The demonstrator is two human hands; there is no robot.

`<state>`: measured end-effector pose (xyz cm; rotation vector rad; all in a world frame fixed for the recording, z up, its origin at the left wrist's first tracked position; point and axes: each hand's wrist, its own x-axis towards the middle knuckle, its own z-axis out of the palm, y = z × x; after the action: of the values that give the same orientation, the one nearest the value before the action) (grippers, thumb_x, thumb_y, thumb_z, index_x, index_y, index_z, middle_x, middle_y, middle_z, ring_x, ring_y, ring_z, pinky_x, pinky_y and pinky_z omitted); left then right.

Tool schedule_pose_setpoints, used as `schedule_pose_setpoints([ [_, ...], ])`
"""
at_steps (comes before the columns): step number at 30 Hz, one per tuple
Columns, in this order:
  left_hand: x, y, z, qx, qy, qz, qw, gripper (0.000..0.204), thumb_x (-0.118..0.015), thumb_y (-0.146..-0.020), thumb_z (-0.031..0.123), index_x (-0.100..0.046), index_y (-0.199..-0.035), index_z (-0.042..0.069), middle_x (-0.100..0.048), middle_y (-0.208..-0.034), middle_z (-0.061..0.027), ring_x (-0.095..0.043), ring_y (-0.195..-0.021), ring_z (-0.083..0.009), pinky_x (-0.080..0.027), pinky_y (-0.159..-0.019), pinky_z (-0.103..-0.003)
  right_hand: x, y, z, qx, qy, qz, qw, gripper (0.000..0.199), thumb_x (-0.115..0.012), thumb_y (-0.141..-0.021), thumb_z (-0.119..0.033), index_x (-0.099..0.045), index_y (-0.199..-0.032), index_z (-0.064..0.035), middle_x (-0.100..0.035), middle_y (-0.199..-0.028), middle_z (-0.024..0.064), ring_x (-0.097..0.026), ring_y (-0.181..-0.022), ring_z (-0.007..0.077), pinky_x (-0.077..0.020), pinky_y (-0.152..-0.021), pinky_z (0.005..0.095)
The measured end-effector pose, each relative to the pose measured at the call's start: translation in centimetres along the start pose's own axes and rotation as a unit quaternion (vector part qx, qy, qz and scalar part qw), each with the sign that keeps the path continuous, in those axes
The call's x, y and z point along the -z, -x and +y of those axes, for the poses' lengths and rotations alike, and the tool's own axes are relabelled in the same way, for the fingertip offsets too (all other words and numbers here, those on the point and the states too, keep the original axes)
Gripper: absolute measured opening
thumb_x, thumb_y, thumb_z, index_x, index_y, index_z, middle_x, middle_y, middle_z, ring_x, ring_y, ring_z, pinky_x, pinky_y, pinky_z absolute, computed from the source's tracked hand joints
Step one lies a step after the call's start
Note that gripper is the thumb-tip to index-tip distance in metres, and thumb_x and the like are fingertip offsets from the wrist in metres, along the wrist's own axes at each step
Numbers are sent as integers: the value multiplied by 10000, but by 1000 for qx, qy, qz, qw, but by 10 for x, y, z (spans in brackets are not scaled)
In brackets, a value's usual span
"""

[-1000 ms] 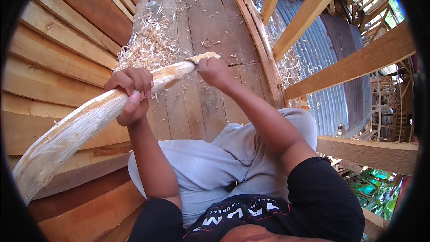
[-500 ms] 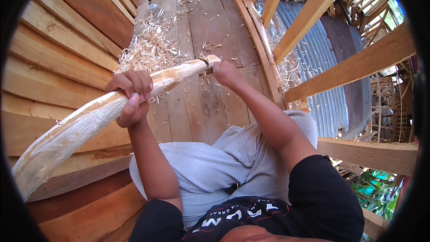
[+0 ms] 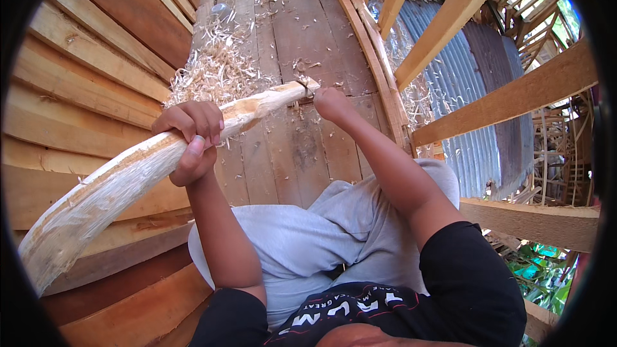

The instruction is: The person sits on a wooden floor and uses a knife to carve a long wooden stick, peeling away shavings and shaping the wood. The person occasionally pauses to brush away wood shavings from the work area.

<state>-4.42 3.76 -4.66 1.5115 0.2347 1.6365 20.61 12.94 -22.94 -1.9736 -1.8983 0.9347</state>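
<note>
Two boundaries frame the working space: a row of orange-brown wooden planks (image 3: 83,83) at the person's left and a long brown wooden edge beam (image 3: 368,45) at the right. A grey-brown plank floor (image 3: 289,32) runs between them, bearing a heap of pale, curled wood shavings (image 3: 218,67) on its left side. Open room separates the right hand (image 3: 331,104) from the edge beam; leftward room is tighter, the planks being near the left hand (image 3: 196,123).

The long, pale, rough-hewn wooden piece (image 3: 132,170) lies diagonally across the person's front. Long axis: from the broad end, near left, to the narrow tip, pointing ahead and right. I cannot tell whether the tip touches the floor.

Left hand: wrapped around the piece's middle. Right hand: curled into a fist on a narrow dark tool (image 3: 306,88) crossing the piece near its tip; the grip itself is mostly hidden.
</note>
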Motion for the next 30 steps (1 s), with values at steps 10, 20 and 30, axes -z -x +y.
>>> schedule_pose_setpoints([
  [10,-2,-5,-4,-8,19,8,1000,137,-529,-665,41,-405,-711,78,-431,-614,-49,-425,-535,-142,-401,-607,-306,6,2,16,45,48,-4,998,389,-368,-904,-217,-651,-1010,27,-639,-1038,282,-623,-995,424,-486,-874,500],
  [20,-4,6,-2,-10,2,71,997,131,-512,-679,47,-395,-731,74,-414,-617,-57,-413,-547,-139,-392,-614,-311,14,43,-62,36,-89,-4,995,469,-318,-926,-275,-632,-999,65,-602,-1060,328,-600,-979,472,-460,-894,513],
  [30,-3,6,-1,-21,-4,92,996,139,-525,-692,61,-395,-736,79,-405,-615,-52,-404,-553,-144,-391,-621,-312,29,61,-80,67,-63,-11,996,507,-326,-925,-294,-641,-890,101,-604,-951,354,-604,-932,485,-460,-858,517],
])
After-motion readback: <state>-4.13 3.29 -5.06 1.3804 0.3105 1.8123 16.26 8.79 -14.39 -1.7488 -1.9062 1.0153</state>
